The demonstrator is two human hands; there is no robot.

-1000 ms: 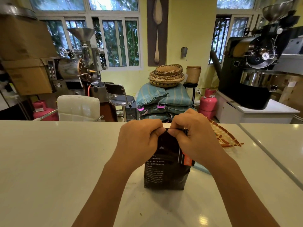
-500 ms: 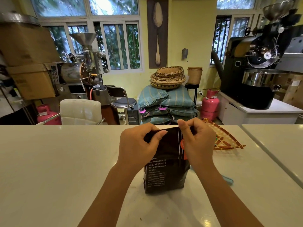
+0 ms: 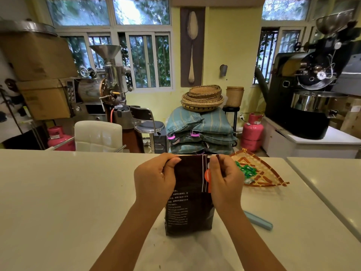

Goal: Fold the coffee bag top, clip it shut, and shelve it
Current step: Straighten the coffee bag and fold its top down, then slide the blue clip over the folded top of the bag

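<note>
A dark coffee bag stands upright on the white bench. The left hand and right hand each pinch its top edge in a closed grip. A blue clip lies just right; a woven tray sits beyond.

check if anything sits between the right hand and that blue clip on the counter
Nothing visible does. The clip lies on bare counter just right of the right forearm; the right hand and left hand both pinch the bag top.
</note>
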